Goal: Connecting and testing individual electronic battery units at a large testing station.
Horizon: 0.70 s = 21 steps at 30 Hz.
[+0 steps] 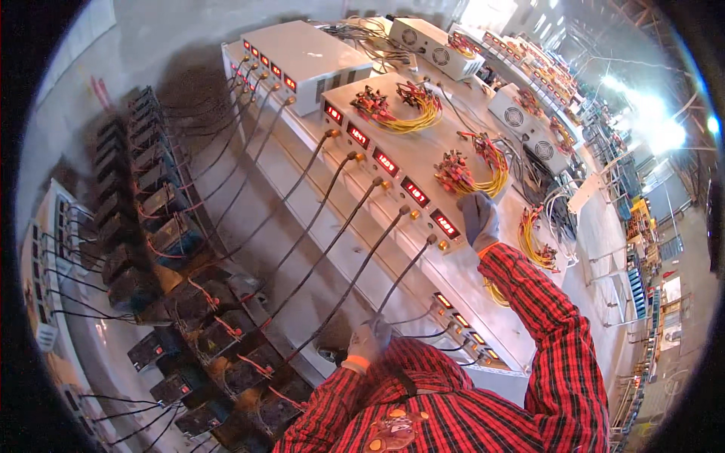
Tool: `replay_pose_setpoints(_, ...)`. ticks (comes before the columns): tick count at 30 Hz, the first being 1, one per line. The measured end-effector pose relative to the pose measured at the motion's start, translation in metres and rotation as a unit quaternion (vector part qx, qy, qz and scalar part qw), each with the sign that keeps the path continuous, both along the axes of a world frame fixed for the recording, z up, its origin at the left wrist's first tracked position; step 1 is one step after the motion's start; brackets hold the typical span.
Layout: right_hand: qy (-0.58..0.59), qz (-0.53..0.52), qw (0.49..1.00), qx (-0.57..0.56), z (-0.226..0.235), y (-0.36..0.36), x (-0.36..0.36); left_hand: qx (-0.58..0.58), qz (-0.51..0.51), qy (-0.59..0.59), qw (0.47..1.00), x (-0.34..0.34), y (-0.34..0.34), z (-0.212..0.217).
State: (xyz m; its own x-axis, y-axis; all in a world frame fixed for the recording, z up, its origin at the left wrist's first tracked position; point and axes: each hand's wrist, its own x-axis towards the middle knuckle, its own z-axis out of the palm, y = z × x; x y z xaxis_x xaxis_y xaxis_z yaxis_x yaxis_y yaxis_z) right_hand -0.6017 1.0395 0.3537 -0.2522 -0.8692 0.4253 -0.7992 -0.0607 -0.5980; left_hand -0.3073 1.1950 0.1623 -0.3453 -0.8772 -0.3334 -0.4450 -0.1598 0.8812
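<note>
While the person leans over the long white bench [317, 196], the left hand [370, 338], in a grey glove w/ orange cuff, sits low near the front edge, closed around the end of a black cable [400, 275] that runs up to a brass knob beside a red display [445, 224]; the right hand [479, 219], also gloved, rests on top of the white box [423, 162] just past that display; from this angle I cannot tell if its fingers are apart or together, and nothing is seen inside it.

More black cables go from the other knobs down to rows of dark batteries [189, 294] on the left; bundles of yellow wires [411, 113] w/ red clips lie on the box top, one bundle very near the right hand.

Risks, as I judge: if the left hand pulls the cable sideways, the plug can come loose at the knob, or the cable can drag its neighbour, since they lie close together; the right sleeve can catch the yellow wires and sweep them off; a clip end touching a wrong battery terminal can spark.
</note>
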Motion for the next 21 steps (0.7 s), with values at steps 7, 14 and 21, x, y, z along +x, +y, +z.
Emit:
replay_pose_setpoints(7, 0.034, -0.012, 0.999, -0.005, -0.002, -0.002, 0.003, -0.026, 0.003, 0.053, 0.998, 0.015, 0.020, -0.034)
replay_pose_setpoints(14, 0.060, -0.010, 0.998, -0.023, -0.001, -0.002, 0.004, -0.042, 0.019, 0.070, 0.996, 0.007, 0.015, -0.009)
replay_pose_setpoints(21, 0.065, -0.015, 0.998, -0.016, 0.000, -0.001, 0.004, -0.114, 0.064, 0.186, 0.974, -0.049, -0.026, 0.046)
